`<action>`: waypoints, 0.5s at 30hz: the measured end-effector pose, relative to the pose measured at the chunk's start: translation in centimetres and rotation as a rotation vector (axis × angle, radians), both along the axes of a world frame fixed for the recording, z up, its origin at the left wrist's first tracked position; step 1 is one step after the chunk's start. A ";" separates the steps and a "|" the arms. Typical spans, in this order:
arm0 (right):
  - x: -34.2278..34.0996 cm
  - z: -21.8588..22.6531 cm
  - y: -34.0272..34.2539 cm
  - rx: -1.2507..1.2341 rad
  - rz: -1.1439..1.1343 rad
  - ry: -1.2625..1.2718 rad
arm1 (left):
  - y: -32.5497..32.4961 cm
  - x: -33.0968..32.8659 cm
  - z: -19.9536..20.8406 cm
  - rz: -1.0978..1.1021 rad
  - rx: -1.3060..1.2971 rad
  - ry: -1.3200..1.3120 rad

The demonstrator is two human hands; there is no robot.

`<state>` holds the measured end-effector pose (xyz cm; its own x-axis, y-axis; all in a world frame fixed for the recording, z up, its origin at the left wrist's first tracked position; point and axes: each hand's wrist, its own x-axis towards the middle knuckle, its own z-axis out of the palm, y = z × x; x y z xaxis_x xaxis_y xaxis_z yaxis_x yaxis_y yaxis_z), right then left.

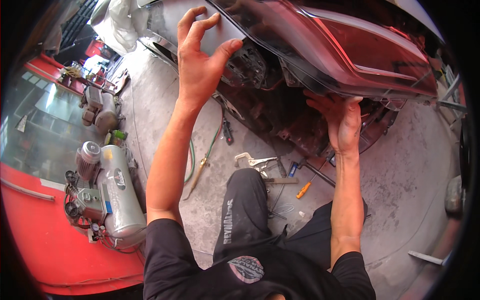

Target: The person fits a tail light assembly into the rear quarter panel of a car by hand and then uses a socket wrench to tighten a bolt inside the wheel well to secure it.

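A large car lamp (370,45) with a smoky clear lens and red parts spans the upper right, on the front of a partly stripped car body (295,120). My right hand (342,122) is beneath its lower edge, palm turned up. The fingers are stretched out and partly in shadow, and the thumb is at the lamp's rim. My left hand (202,60) is raised at the lamp's left, by a pale grey body panel (167,22). Its fingers are spread and bent, with nothing between them. Dark parts (247,65) show in the gap between panel and lamp.
On the concrete floor lie locking pliers (256,161), an orange-handled screwdriver (304,189), a brass torch (199,175) with a green hose and a flat metal bar (280,180). A grey air compressor (122,200) stands at left by a red wall (30,225). White plastic sheeting (117,27) hangs at upper left.
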<state>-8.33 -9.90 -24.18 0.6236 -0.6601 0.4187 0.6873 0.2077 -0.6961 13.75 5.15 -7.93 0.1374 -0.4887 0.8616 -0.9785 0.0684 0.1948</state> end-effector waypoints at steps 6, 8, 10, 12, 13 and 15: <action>0.6 0.4 1.0 -0.013 -0.067 -0.078 | -0.1 0.1 -0.3 0.036 -0.054 -0.039; 0.5 0.5 1.0 -0.001 -0.072 -0.074 | -0.3 -0.1 -0.5 0.029 -0.057 -0.027; 0.5 0.5 0.8 0.011 -0.076 -0.073 | -0.2 -0.1 -0.5 0.023 -0.061 -0.017; 0.3 0.5 0.7 -0.044 -0.054 -0.051 | 0.1 0.0 -0.6 0.006 -0.031 -0.001; 0.2 0.6 0.8 -0.048 -0.056 -0.050 | 0.1 -0.1 -0.6 0.004 -0.035 0.000; 0.0 0.8 0.9 -0.001 -0.068 -0.038 | 0.3 -0.3 -0.7 0.008 0.029 0.025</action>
